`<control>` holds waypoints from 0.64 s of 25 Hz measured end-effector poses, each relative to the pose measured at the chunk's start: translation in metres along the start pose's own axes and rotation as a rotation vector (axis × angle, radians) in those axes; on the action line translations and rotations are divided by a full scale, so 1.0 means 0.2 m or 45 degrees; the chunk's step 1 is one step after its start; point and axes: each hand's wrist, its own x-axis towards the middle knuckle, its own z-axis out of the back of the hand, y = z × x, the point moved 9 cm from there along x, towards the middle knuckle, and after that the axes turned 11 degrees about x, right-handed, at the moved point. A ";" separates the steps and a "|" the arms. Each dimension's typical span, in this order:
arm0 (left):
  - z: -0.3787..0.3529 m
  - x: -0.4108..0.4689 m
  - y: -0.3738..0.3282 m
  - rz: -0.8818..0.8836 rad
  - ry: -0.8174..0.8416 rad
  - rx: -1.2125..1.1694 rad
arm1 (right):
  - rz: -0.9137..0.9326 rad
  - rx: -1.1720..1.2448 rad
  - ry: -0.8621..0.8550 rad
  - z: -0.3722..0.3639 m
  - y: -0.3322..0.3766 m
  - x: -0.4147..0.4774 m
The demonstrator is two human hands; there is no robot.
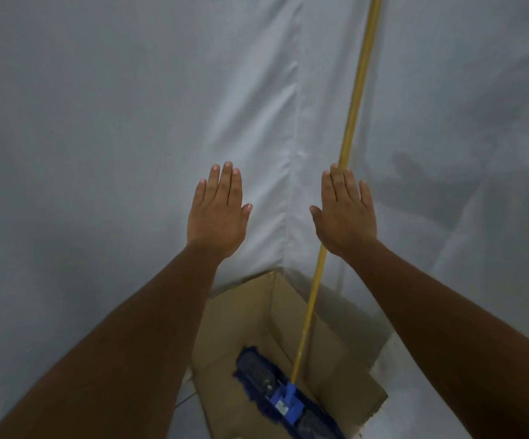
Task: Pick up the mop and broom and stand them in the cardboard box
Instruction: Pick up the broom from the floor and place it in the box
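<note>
A mop stands in the open cardboard box (250, 315) at the bottom centre. Its dark blue flat head (257, 373) lies on the box floor, joined by a blue bracket to a long yellow handle (356, 99) that leans up against the white sheet. My left hand (217, 213) is held up flat, fingers together, left of the handle and touching nothing. My right hand (345, 213) is also flat and raised, in front of the handle, hiding a short stretch of it, and not gripping it. No broom is in view.
A white fabric sheet (130, 122) covers the corner walls behind the box, with a vertical seam at the centre. My right hand's shadow falls on the sheet at the right. A strip of floor shows left of the box.
</note>
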 end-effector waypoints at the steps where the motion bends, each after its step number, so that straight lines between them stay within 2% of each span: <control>1: 0.04 -0.11 0.11 0.044 0.021 0.040 | 0.059 0.036 -0.002 0.00 0.11 -0.03; 6: 0.20 -0.57 0.57 0.258 0.116 0.185 | 0.291 0.178 0.049 -0.08 0.62 -0.18; 10: 0.39 -1.06 1.04 0.507 0.189 0.328 | 0.530 0.302 0.090 -0.10 1.24 -0.34; 16: 0.88 -2.03 1.66 1.015 0.216 0.566 | 1.092 0.503 0.049 0.16 2.36 -0.80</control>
